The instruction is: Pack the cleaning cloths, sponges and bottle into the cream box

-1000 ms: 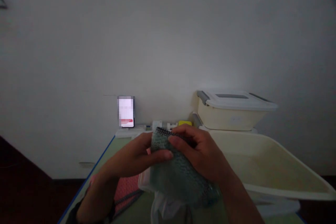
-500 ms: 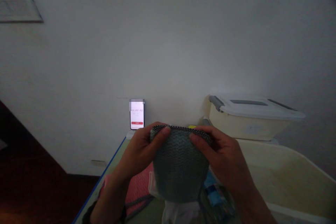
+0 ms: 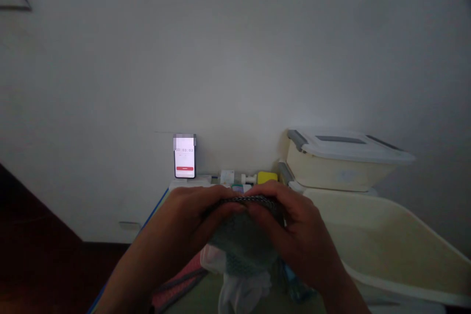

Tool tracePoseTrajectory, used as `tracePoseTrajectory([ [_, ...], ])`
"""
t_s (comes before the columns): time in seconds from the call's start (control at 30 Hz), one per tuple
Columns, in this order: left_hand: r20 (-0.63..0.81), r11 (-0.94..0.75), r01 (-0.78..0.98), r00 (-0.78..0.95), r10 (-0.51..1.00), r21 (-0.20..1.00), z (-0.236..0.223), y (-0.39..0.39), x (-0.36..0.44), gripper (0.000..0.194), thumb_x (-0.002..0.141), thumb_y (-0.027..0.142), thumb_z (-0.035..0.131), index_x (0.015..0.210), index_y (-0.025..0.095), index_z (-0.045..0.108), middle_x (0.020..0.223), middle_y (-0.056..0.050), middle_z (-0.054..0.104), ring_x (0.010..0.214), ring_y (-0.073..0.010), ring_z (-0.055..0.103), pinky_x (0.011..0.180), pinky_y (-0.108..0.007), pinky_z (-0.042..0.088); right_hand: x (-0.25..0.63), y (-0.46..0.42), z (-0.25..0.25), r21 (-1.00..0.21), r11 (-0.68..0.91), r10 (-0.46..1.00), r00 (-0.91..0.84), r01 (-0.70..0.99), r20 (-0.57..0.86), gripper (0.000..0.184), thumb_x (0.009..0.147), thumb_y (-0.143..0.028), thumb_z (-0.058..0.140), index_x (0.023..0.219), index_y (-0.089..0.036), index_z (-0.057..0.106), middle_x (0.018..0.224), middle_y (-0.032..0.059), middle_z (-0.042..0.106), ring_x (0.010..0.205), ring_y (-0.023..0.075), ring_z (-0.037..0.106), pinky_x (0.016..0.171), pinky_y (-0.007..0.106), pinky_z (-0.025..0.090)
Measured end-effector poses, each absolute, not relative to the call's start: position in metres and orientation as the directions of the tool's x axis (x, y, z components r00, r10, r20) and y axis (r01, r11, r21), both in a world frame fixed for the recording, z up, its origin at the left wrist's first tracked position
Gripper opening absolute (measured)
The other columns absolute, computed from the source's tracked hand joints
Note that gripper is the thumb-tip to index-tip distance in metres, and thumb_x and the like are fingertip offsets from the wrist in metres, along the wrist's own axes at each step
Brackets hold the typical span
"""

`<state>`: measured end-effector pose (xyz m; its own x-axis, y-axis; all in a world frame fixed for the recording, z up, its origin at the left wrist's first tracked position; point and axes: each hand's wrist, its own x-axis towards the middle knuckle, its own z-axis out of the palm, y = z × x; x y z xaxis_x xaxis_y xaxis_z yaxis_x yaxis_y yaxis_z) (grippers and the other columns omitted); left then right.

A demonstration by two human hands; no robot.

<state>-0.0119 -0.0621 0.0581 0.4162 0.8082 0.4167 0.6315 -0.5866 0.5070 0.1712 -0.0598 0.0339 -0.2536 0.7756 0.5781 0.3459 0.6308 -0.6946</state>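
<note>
Both my hands hold a grey-green knitted piece with a dark speckled top edge, low in the middle of the view. My left hand grips its left side with the fingers closed over the edge. My right hand grips the right side, fingers curled over the same edge. The two hands nearly touch at the middle. Below the knit hangs a whitish plastic bag.
A lit phone leans on the white wall at the table's far edge, beside small items and a yellow object. A lidded cream box and an open cream tub stand at right. Pink fabric lies below left.
The knitted piece, held up and spread wide half a second ago, is now lowered and bunched, with my hands drawn closer together over its top edge.
</note>
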Motion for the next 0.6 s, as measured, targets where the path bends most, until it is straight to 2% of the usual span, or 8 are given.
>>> tracePoseTrajectory([
  [0.17, 0.556, -0.573, 0.644, 0.263, 0.788, 0.508, 0.06, -0.065, -0.011, 0.023, 0.086, 0.032, 0.05, 0.083, 0.02, 0.069, 0.061, 0.003, 0.068, 0.048, -0.0099, 0.057, 0.048, -0.019, 0.042, 0.169, -0.059, 0.028, -0.802, 0.519, 0.854, -0.229, 0.297, 0.467, 0.023, 0.081, -0.038, 0.059, 0.099, -0.024, 0.06, 0.084, -0.0001, 0.064, 0.073, 0.0138, 0.059, 0.063, 0.023, 0.046],
  [0.27, 0.596, -0.472, 0.661, 0.046, 0.801, 0.583, 0.062, -0.071, -0.013, 0.023, 0.084, 0.034, 0.051, 0.083, 0.021, 0.069, 0.054, 0.005, 0.064, 0.045, -0.0101, 0.054, 0.044, -0.019, 0.04, 0.17, -0.059, 0.028, -0.769, 0.522, 0.851, -0.282, 0.369, 0.443, 0.024, 0.079, -0.042, 0.061, 0.088, -0.02, 0.063, 0.073, -0.0007, 0.061, 0.065, 0.0134, 0.055, 0.058, 0.023, 0.044],
  [0.33, 0.591, -0.387, 0.652, -0.117, 0.798, 0.652, 0.063, -0.073, -0.017, 0.024, 0.084, 0.037, 0.051, 0.083, 0.021, 0.069, 0.056, 0.005, 0.064, 0.049, -0.0114, 0.056, 0.045, -0.02, 0.04, 0.172, -0.058, 0.03, -0.725, 0.55, 0.832, -0.354, 0.416, 0.428, 0.023, 0.079, -0.041, 0.06, 0.077, -0.019, 0.064, 0.065, -0.0013, 0.058, 0.06, 0.0124, 0.053, 0.053, 0.022, 0.04],
  [0.4, 0.581, -0.342, 0.639, -0.204, 0.788, 0.689, 0.063, -0.071, -0.023, 0.025, 0.084, 0.039, 0.051, 0.085, 0.02, 0.069, 0.06, 0.003, 0.066, 0.055, -0.0129, 0.058, 0.047, -0.021, 0.042, 0.178, -0.055, 0.033, -0.701, 0.559, 0.822, -0.405, 0.443, 0.4, 0.024, 0.082, -0.04, 0.057, 0.072, -0.019, 0.064, 0.06, -0.0019, 0.056, 0.055, 0.0114, 0.05, 0.049, 0.021, 0.037],
  [0.47, 0.561, -0.336, 0.646, -0.175, 0.809, 0.686, 0.062, -0.065, -0.031, 0.027, 0.084, 0.04, 0.05, 0.086, 0.019, 0.068, 0.065, 0.002, 0.067, 0.06, -0.0142, 0.059, 0.051, -0.021, 0.044, 0.186, -0.052, 0.036, -0.692, 0.557, 0.824, -0.41, 0.459, 0.392, 0.024, 0.084, -0.039, 0.054, 0.074, -0.02, 0.063, 0.06, -0.0026, 0.056, 0.054, 0.0107, 0.049, 0.048, 0.021, 0.036],
  [0.53, 0.489, -0.354, 0.666, -0.018, 0.872, 0.656, 0.06, -0.058, -0.038, 0.029, 0.085, 0.042, 0.049, 0.088, 0.019, 0.066, 0.069, 0.001, 0.068, 0.064, -0.0157, 0.062, 0.054, -0.022, 0.047, 0.195, -0.05, 0.038, -0.686, 0.558, 0.826, -0.387, 0.467, 0.409, 0.023, 0.087, -0.037, 0.05, 0.078, -0.02, 0.063, 0.063, -0.0024, 0.058, 0.057, 0.0111, 0.051, 0.051, 0.021, 0.038],
  [0.6, 0.394, -0.38, 0.685, 0.146, 0.907, 0.622, 0.056, -0.052, -0.041, 0.03, 0.085, 0.043, 0.051, 0.099, 0.02, 0.063, 0.081, -0.002, 0.07, 0.074, -0.0189, 0.065, 0.063, -0.027, 0.052, 0.2, -0.048, 0.038, -0.681, 0.569, 0.82, -0.385, 0.461, 0.424, 0.023, 0.09, -0.035, 0.046, 0.083, -0.021, 0.063, 0.069, -0.0015, 0.061, 0.063, 0.0119, 0.055, 0.056, 0.022, 0.041],
])
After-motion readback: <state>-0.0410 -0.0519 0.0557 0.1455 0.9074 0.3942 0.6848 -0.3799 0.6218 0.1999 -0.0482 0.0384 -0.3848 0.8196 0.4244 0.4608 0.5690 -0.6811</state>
